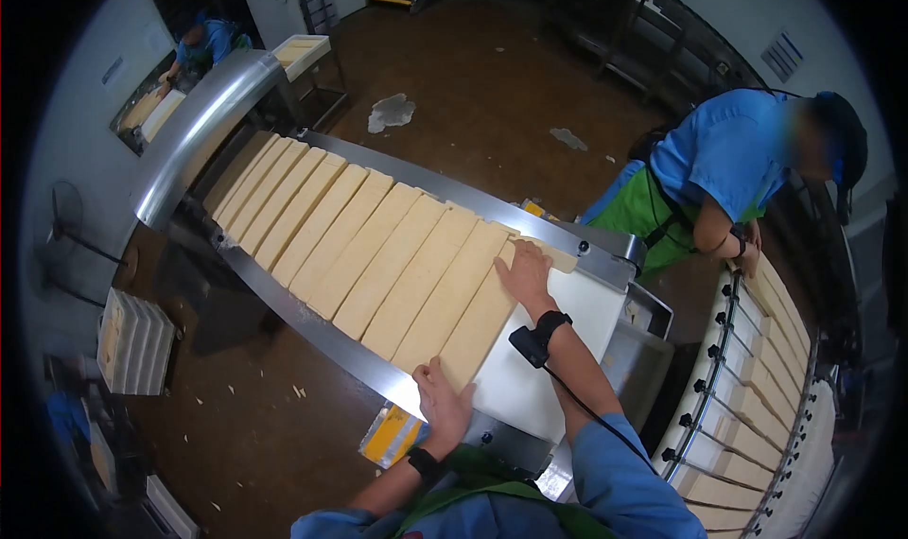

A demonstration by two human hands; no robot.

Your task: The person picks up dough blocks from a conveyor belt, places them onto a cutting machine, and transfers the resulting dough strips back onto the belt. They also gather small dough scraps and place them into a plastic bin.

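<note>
A row of long, pale yellow slabs (397, 255), which look like dough, lies side by side across a conveyor. My left hand (442, 402) is at the near end of the last slab (480, 329), fingers bent over its edge and thumb apart. At the far end of that slab, my right hand (527, 274) lies on top with its fingers spread. Beside the right fingertips is a shorter visible pale piece (560, 257) at the conveyor's far rail. The undersides of both hands are hidden.
White belt (539, 359) shows right of the slabs, between metal rails (416, 172). A curved metal hood (203, 132) covers the far end. At right, a co-worker (719, 161) reaches to a second line of slabs (757, 388). Stacked trays (137, 340) stand left; another person (208, 43) works behind.
</note>
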